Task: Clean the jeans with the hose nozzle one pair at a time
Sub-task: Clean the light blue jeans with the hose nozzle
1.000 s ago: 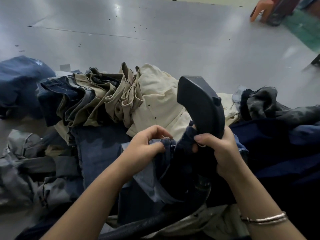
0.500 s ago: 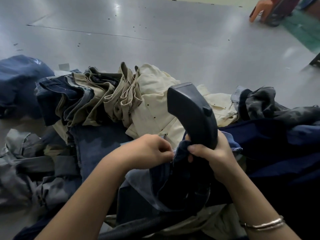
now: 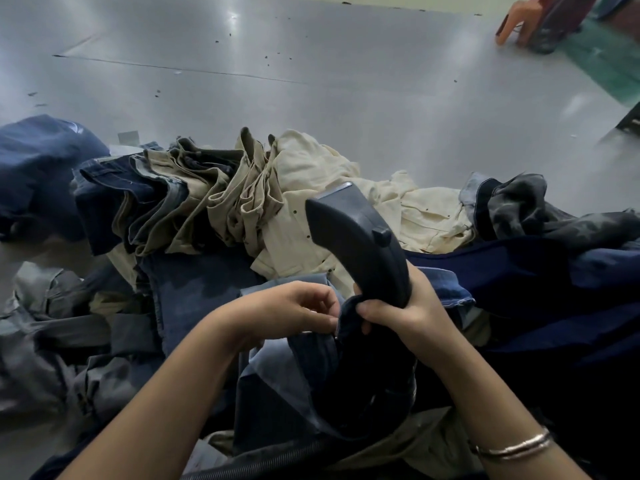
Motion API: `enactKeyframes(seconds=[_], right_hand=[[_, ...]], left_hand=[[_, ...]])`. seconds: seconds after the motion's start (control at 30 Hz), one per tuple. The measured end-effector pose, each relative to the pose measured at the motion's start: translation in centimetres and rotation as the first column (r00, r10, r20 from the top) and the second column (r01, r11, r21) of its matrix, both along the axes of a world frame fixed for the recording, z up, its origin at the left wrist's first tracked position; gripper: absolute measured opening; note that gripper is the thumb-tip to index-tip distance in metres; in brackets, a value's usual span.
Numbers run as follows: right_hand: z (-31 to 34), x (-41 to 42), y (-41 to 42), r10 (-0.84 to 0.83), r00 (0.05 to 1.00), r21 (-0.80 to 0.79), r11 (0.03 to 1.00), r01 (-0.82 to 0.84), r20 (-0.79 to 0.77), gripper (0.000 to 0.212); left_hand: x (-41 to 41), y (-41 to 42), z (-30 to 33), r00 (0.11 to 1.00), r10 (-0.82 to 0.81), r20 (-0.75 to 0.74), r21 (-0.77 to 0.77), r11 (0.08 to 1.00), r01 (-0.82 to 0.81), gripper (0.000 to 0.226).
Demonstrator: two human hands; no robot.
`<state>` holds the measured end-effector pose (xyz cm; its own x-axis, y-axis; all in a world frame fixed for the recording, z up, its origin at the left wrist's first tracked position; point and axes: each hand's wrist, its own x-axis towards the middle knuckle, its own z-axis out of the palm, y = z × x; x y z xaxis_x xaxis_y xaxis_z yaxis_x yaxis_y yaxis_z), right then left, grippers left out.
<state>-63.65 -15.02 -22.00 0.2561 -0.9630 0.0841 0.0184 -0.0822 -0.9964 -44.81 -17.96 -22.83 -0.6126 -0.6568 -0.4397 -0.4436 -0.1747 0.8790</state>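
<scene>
A dark blue pair of jeans (image 3: 311,372) is bunched up in front of me, its paler inside showing. My right hand (image 3: 408,306) grips the handle of the black hose nozzle (image 3: 360,244) together with a fold of the jeans; the nozzle head points up and away. My left hand (image 3: 291,313) pinches the jeans' edge just left of the nozzle handle. The ribbed black hose (image 3: 263,459) runs along the bottom below the jeans.
A heap of folded beige and dark trousers (image 3: 214,199) lies behind my hands on the grey table (image 3: 311,81). Grey garments (image 3: 62,341) pile at the left, dark navy ones (image 3: 554,289) at the right. An orange stool (image 3: 519,19) stands at the far right corner.
The nozzle has tilted left and sunk lower, with my right hand moving down with it. My left hand has closed in toward the nozzle handle, still pinching the jeans.
</scene>
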Motion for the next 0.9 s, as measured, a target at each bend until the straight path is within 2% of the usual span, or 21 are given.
enactKeyframes(seconds=[0.1,0.17,0.23,0.33,0.4,0.47,0.5,0.57,0.6,0.63,0.7,0.73,0.83,0.87,0.9], right_hand=[[0.2,0.7,0.3,0.083,0.995,-0.007,0.996,-0.084,-0.054,0.036],[0.0,1.0,0.6,0.117,0.988,-0.01,0.993,-0.118,-0.097,0.041],[-0.1,1.1,0.7,0.118,0.986,-0.013,0.993,-0.12,-0.121,0.043],[0.2,0.8,0.5,0.076,0.996,-0.02,0.997,-0.078,-0.055,0.034],[0.5,0.7,-0.1,-0.046,0.999,-0.021,0.999,0.046,0.024,0.018],[0.7,0.3,-1.0,-0.211,0.971,0.001,0.977,0.212,0.113,0.014],[0.9,0.1,-1.3,-0.28,0.947,0.027,0.96,0.28,0.156,0.013],[1.4,-0.3,-1.6,-0.357,0.912,0.063,0.934,0.352,0.203,0.012],[1.7,-0.5,-1.6,-0.368,0.906,0.062,0.929,0.364,0.21,0.011],[2.1,-0.7,-1.6,-0.378,0.899,0.057,0.925,0.375,0.22,0.009],[3.4,-1.6,-1.9,-0.408,0.871,0.046,0.91,0.412,0.274,0.002],[4.1,-2.2,-2.3,-0.429,0.846,0.051,0.898,0.437,0.317,0.005],[6.3,-4.2,-4.0,-0.474,0.777,0.089,0.871,0.484,0.414,0.022],[6.9,-4.3,-4.6,-0.468,0.781,0.084,0.874,0.479,0.413,0.024],[7.2,-4.4,-5.2,-0.459,0.797,0.076,0.88,0.47,0.393,0.024]], left_hand=[[-0.3,-0.6,-1.1,0.973,-0.065,0.22,-0.169,0.98,0.103,0.004],[-0.5,-0.8,-2.1,0.93,-0.026,0.365,-0.28,0.95,0.137,0.002],[-0.7,-0.9,-2.8,0.923,0.102,0.371,-0.393,0.918,0.056,0.016],[-1.1,-1.5,-2.9,0.876,0.294,0.382,-0.526,0.849,-0.056,0.014],[-1.3,-0.9,-3.3,0.872,0.429,0.235,-0.571,0.787,-0.233,0.017],[-1.7,1.4,-3.4,0.83,0.555,0.049,-0.644,0.653,-0.398,0.019],[-1.9,2.9,-3.6,0.815,0.579,0.025,-0.707,0.587,-0.395,0.037],[-1.7,4.6,-4.9,0.78,0.586,0.219,-0.787,0.579,-0.214,0.073],[-1.0,4.2,-5.3,0.732,0.605,0.314,-0.762,0.62,-0.185,0.074],[0.0,3.0,-5.5,0.699,0.632,0.335,-0.691,0.669,-0.274,0.064],[3.0,-0.1,-4.9,0.687,0.691,0.226,-0.487,0.691,-0.534,0.038],[4.7,-1.3,-4.1,0.686,0.699,0.202,-0.427,0.693,-0.581,0.035],[7.7,-2.9,-2.1,0.774,0.59,0.229,-0.343,0.793,-0.504,0.044],[8.2,-3.1,-1.5,0.811,0.548,0.205,-0.271,0.828,-0.491,0.044],[8.4,-3.1,-0.7,0.86,0.496,0.123,-0.132,0.867,-0.481,0.039]])
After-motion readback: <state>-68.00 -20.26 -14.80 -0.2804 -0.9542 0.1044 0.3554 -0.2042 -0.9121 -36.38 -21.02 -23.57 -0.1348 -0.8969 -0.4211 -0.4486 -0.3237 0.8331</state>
